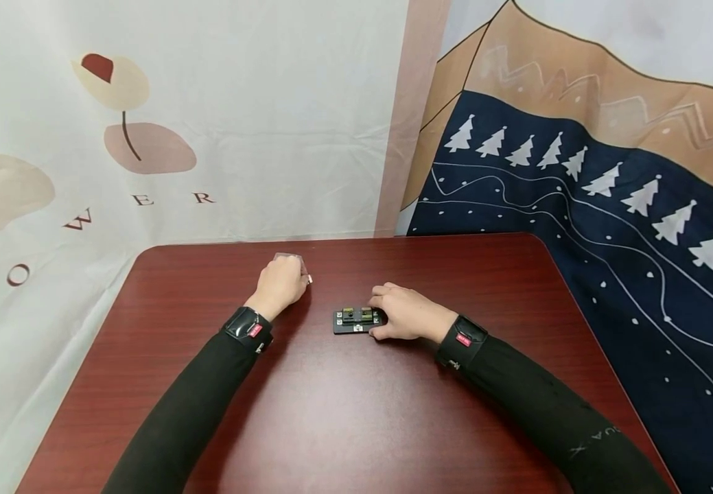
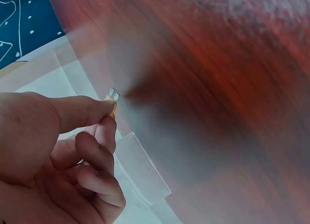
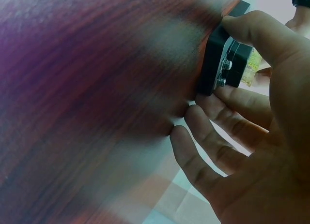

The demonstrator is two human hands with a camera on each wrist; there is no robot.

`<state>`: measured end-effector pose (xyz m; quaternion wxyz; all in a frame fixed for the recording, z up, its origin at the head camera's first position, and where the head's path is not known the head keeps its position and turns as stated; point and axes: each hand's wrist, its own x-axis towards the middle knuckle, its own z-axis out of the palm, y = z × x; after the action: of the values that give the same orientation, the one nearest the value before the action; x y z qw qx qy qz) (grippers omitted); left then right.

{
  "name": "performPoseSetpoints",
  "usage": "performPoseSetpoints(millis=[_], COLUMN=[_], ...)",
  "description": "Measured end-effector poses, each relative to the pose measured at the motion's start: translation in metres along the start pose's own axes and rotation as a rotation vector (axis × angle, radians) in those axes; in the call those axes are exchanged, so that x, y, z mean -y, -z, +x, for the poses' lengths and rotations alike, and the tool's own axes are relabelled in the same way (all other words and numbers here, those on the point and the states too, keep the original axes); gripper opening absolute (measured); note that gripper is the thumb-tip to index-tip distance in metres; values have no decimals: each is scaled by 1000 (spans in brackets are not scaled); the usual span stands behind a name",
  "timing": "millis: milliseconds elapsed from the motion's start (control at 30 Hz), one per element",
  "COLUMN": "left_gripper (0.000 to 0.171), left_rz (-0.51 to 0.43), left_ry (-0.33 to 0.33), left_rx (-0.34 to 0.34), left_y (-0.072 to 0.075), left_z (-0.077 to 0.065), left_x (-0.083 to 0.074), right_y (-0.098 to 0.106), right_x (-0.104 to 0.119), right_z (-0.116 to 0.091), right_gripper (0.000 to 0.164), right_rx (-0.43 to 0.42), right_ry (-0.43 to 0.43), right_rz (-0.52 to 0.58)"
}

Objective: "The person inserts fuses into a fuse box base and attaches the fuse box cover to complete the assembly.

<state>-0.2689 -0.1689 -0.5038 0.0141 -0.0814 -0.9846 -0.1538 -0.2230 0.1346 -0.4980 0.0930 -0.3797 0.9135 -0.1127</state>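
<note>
While the right hand [image 1: 408, 312] grips the right end of a black block [image 1: 357, 319] on the red-brown table [image 1: 356, 425], thumb at the near edge, the left hand [image 1: 281, 283] pinches a small two-pronged part [image 2: 113, 96] (its body mostly covered by thumb and finger). Just beyond that hand is a clear plastic piece [image 2: 144, 168], largely blocked by it in the head view. Behind hangs a printed cloth [image 1: 294, 137].

Head cam: we look forward and down over the table [image 1: 356, 412], facing its far edge, both far corners in frame. Left wrist: we're close in, tilted, along the left hand [image 2: 63, 158], far edge beyond. Right wrist: close, low across the surface past the right hand [image 3: 276, 151]. Head and right wrist share the black block [image 3: 213, 64].
</note>
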Motion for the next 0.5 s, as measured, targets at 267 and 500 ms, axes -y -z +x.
performPoseSetpoints(millis=[267, 500], left_gripper=[16, 16], left_rz=[-12, -27], left_ry=[30, -7], left_rx=[42, 29], left_y=[10, 11], left_z=[-10, -16], left_x=[-18, -23], right_y=[-2, -3], right_x=[-2, -3], right_z=[0, 0], right_gripper=[55, 55], right_rx=[1, -7], right_ry=[-4, 1], right_rz=[0, -8])
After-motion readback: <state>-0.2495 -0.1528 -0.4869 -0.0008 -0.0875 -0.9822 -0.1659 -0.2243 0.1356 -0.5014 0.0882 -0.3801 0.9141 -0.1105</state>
